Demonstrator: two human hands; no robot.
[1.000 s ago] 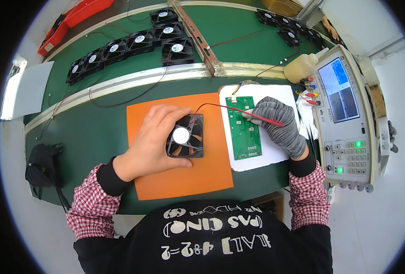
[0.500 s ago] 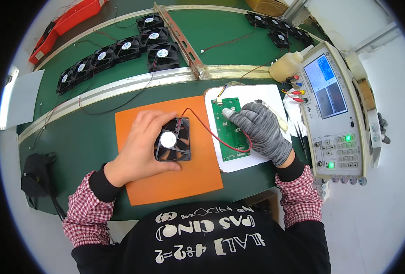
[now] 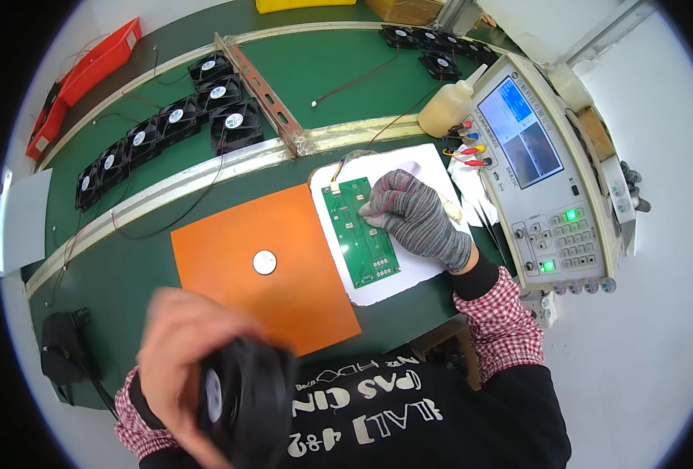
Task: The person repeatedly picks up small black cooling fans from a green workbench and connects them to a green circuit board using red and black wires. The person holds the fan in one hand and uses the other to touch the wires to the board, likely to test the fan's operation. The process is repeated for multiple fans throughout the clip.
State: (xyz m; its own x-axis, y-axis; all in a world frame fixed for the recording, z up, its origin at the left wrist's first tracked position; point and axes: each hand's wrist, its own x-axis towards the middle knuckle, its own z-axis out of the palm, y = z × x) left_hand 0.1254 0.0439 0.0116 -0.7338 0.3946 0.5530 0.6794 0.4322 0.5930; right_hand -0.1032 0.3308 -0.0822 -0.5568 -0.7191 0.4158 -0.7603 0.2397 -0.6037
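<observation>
My left hand, bare and blurred by motion, grips a black cooling fan with a white hub label, lifted close above the mat's near left edge. On the orange mat lies a small white disc with a dark rim. My right hand, in a grey knitted glove, rests over the right side of a green circuit board. Its fingers are curled together, and whatever they hold is hidden. The board sits on a white pad, with a connector and thin wires plugged in at its far left corner.
A tester with a screen stands at the right, clip leads on its near side. Beside it are a cream squeeze bottle and tweezers. More black fans line the far bench beyond a metal rail. Red bins stand far left.
My left hand has lifted the fan off the mat toward me, uncovering the white disc. The red wire across the board is out of sight. My right fingers have curled in; the view has shifted.
</observation>
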